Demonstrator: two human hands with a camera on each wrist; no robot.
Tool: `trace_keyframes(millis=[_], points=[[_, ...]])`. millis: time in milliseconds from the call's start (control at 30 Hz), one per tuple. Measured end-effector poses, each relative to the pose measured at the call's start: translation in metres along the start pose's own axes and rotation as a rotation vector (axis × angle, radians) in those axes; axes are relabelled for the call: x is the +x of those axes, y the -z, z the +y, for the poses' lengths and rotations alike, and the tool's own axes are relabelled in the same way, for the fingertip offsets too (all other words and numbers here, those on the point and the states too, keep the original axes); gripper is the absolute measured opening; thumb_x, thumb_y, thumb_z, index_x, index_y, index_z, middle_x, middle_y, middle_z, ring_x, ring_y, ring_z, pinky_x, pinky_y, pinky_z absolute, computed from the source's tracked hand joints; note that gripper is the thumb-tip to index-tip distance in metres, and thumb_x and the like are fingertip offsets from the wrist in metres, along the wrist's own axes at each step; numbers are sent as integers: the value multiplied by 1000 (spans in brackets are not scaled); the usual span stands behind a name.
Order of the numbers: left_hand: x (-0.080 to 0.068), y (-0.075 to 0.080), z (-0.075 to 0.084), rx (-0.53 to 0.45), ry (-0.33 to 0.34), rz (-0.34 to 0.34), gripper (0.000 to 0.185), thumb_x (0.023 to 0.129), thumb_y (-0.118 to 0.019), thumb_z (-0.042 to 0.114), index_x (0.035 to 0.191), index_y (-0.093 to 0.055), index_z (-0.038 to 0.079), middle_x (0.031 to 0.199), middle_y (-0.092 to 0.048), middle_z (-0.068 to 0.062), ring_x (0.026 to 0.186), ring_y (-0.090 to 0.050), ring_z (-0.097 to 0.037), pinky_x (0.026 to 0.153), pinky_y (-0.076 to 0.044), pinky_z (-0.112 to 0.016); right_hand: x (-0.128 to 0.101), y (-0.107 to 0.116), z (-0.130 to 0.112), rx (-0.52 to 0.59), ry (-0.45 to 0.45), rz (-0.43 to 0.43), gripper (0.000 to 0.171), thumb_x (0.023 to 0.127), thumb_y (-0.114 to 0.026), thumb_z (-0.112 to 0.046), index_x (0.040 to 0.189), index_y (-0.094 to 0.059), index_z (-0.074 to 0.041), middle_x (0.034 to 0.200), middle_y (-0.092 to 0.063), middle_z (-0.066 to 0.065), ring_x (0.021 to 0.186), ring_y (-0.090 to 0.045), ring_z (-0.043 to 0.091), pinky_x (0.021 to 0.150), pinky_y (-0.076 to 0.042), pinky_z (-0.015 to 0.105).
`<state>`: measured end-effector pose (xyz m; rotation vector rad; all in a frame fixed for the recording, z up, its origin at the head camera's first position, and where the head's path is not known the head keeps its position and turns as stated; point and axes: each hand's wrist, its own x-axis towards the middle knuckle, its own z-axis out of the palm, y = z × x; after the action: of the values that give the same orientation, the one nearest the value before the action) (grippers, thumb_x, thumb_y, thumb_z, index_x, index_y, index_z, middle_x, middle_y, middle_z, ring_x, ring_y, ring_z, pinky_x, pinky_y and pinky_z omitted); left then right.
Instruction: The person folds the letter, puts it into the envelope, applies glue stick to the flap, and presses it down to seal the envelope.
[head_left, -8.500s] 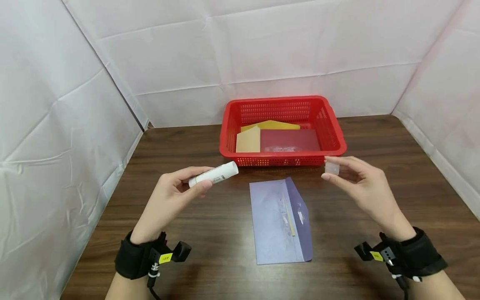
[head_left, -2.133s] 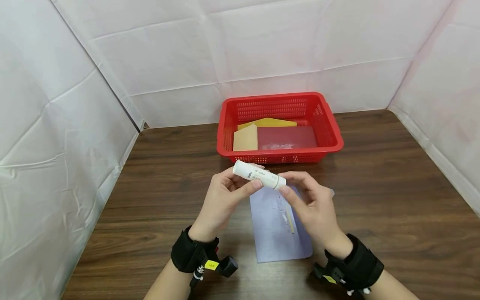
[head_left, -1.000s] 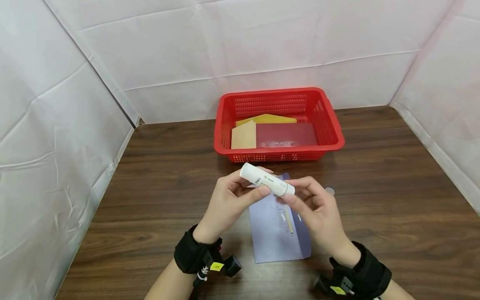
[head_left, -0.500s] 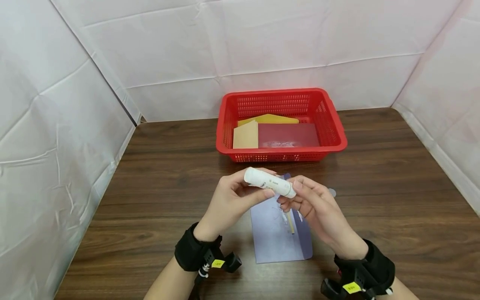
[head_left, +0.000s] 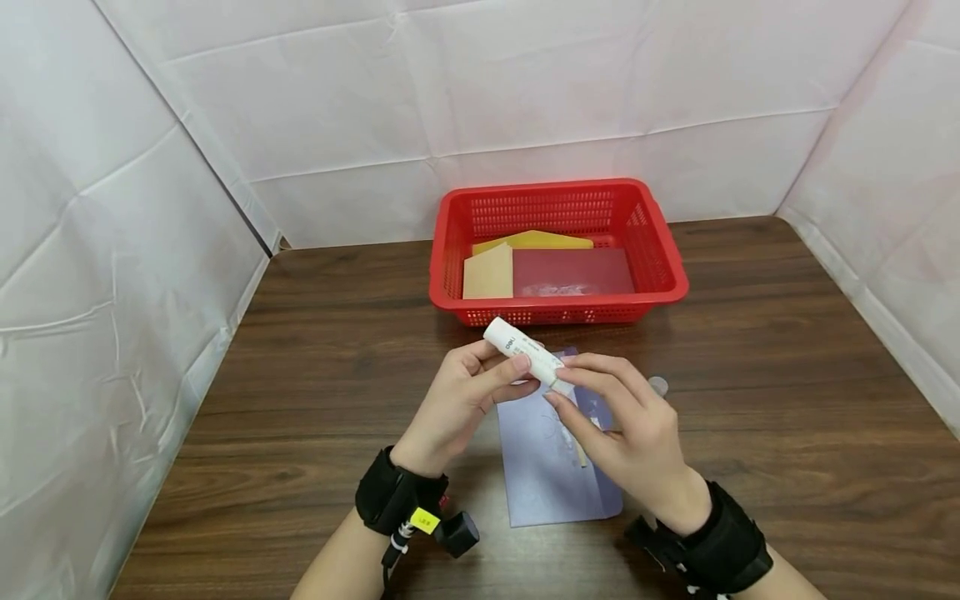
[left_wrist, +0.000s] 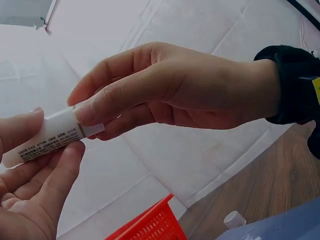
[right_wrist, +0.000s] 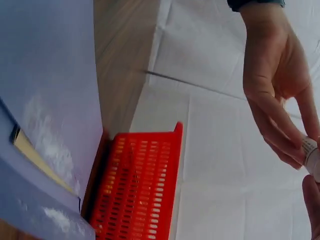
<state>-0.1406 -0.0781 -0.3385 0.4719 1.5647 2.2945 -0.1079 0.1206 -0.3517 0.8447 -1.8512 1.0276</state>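
Observation:
A white glue stick (head_left: 536, 357) with printed text is held tilted above the purple envelope (head_left: 543, 479). My left hand (head_left: 468, 400) grips its body between thumb and fingers. The thumb and fingertips of my right hand (head_left: 630, 425) pinch the lower end; the left wrist view shows this right hand (left_wrist: 165, 90) at the narrow base of the glue stick (left_wrist: 55, 135). On the table, the envelope has its flap folded out to the right, with white glue smears and a thin yellowish strip near the fold. A small translucent cap (head_left: 658, 385) stands right of the flap.
A red basket (head_left: 558, 312) stands behind the envelope. Inside it lie a maroon envelope (head_left: 573, 271), a beige envelope (head_left: 487, 273) and a yellow envelope (head_left: 536, 240). White cloth screens (head_left: 525, 83) enclose the wooden table (head_left: 315, 358) at the back and sides.
Earlier the hands were apart, the right holding the cap. The cap now stands on the table and the right hand has joined the left on the glue stick, its fingers shifting around the base.

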Motion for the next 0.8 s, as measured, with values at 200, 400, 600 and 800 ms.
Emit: trace_keyframes(millis=[200, 400, 600, 800], points=[[-6, -5, 2, 230, -169, 27, 37, 93, -75, 18, 120, -66, -5, 109, -71, -12, 99, -68, -19, 88, -57, -35, 2, 10, -2, 655, -649, -87, 17, 92, -72, -2, 109, -73, -3, 107, -70, 12, 97, -68, 19, 87, -56, 25], [-9, -13, 4, 371, -367, -14, 35, 89, -76, 0, 122, -66, -7, 111, -70, -17, 97, -67, -20, 85, -58, -40, 9, 22, 6, 1302, -1214, -60, 24, 104, -51, -2, 114, -72, -6, 116, -70, 8, 104, -68, 15, 96, -51, 30], [-9, -11, 4, 342, -286, 24, 31, 92, -75, 8, 120, -68, -3, 110, -71, -13, 97, -67, -19, 86, -57, -34, 10, 19, -2, 824, -1012, -95, 19, 98, -63, -1, 113, -72, -7, 107, -72, 6, 94, -69, 17, 87, -57, 30], [-4, -9, 2, 118, -109, 62, 35, 97, -69, 12, 125, -63, -7, 114, -70, -14, 106, -68, -22, 94, -55, -40, 7, 12, -11, 278, -462, -105, 30, 90, -78, -14, 117, -71, -2, 110, -70, 9, 94, -69, 17, 84, -56, 24]])
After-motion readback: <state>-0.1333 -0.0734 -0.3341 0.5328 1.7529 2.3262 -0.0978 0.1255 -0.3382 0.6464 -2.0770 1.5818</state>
